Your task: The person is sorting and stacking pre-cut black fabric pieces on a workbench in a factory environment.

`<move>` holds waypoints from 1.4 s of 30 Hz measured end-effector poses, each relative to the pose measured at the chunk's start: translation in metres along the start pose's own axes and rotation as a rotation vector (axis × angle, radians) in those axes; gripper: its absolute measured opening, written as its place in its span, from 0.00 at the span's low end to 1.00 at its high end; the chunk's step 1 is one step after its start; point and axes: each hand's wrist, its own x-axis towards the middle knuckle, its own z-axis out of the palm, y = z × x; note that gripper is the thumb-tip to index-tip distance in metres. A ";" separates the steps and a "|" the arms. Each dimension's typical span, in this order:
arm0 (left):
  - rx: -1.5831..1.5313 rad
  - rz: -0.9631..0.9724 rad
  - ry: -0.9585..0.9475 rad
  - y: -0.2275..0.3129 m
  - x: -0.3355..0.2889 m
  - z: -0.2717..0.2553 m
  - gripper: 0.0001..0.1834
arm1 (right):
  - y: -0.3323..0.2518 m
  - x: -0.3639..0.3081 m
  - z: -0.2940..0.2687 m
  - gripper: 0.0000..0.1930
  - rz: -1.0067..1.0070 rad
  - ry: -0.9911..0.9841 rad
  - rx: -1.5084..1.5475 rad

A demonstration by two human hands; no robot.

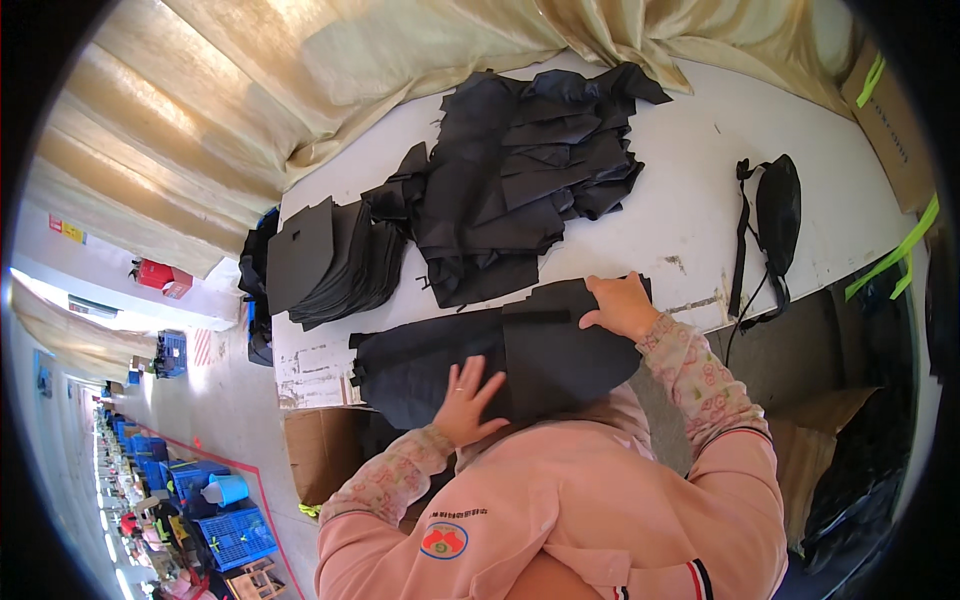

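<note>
A black fabric piece (430, 365) lies along the near edge of the white table, with a smooth black panel (570, 360) over its right part. My left hand (470, 405) rests on the fabric near its lower edge, fingers spread, a ring on one finger. At the panel's upper right corner, my right hand (622, 305) lies with thumb and forefinger apart. Its other fingers are partly hidden. Beyond my left hand stands a stack of black panels (330, 260) with rounded corners. A loose heap of black fabric pieces (530, 170) spreads over the table's middle.
A black pouch with straps (778, 210) lies on the table (690, 150) at right. Gold curtains (220, 110) hang along the far side. A cardboard box (890, 130) stands at far right, and a brown box (325, 455) below the table. Blue crates (235, 530) line the floor at left.
</note>
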 end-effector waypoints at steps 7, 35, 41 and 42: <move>0.132 -0.384 0.111 -0.069 -0.050 -0.022 0.41 | -0.001 0.003 -0.006 0.29 0.020 -0.059 0.007; -0.296 -0.368 0.736 -0.016 0.009 -0.044 0.11 | 0.032 0.291 -0.064 0.33 -0.059 0.423 0.308; -0.424 -0.455 0.768 -0.011 0.009 -0.052 0.08 | 0.054 0.355 -0.057 0.27 -0.051 0.390 0.362; -0.422 -0.462 0.767 -0.011 0.010 -0.055 0.08 | 0.051 0.362 -0.054 0.28 -0.004 0.367 0.320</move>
